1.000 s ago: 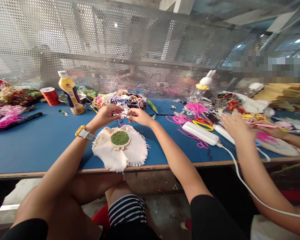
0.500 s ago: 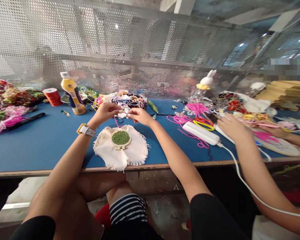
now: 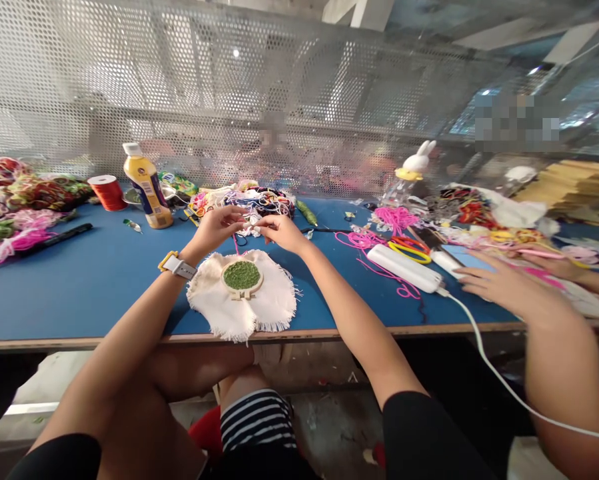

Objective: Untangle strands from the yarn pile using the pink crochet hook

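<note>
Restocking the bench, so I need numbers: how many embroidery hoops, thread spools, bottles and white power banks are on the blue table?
Embroidery hoop: 1
Red thread spool: 1
Yellow bottle: 1
White power banks: 2, the second partly hidden by a co-worker's hand
Total: 5

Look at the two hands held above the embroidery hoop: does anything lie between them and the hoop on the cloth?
Nothing visible does. The left hand and right hand meet just beyond the embroidery hoop, which lies uncovered on the frayed cloth.
</note>
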Tool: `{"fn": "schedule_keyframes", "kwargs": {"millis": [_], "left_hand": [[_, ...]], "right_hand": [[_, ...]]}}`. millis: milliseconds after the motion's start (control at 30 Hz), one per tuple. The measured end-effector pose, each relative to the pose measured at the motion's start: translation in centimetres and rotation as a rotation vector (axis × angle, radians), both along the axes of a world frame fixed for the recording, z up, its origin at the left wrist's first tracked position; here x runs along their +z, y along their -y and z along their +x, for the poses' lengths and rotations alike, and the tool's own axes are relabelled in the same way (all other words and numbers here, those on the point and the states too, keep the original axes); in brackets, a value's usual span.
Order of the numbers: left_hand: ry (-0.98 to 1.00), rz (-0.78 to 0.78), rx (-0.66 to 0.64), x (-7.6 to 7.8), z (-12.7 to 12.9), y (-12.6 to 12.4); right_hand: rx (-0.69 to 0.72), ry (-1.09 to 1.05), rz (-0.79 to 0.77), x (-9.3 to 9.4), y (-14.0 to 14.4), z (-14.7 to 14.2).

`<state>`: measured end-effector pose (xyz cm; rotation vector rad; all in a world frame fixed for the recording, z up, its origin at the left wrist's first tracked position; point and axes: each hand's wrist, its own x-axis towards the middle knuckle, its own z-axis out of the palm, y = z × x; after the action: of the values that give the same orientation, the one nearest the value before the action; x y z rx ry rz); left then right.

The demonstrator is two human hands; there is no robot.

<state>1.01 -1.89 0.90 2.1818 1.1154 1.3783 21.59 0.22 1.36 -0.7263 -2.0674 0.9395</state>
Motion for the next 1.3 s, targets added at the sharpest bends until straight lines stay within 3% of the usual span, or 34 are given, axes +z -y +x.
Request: {"fn": "schedule_keyframes", "kwargs": {"millis": [300, 1300], "left_hand": [[-0.072, 0.084, 0.079, 0.4, -0.4, 0.5], [-0.163, 0.132, 0.212, 0.6, -2.9, -0.4]], "right_hand": [[0.036, -0.003, 0.004, -0.3, -0.4, 0.2], [-0.106, 0.033, 0.065, -1.0, -1.4, 0.6]]}}
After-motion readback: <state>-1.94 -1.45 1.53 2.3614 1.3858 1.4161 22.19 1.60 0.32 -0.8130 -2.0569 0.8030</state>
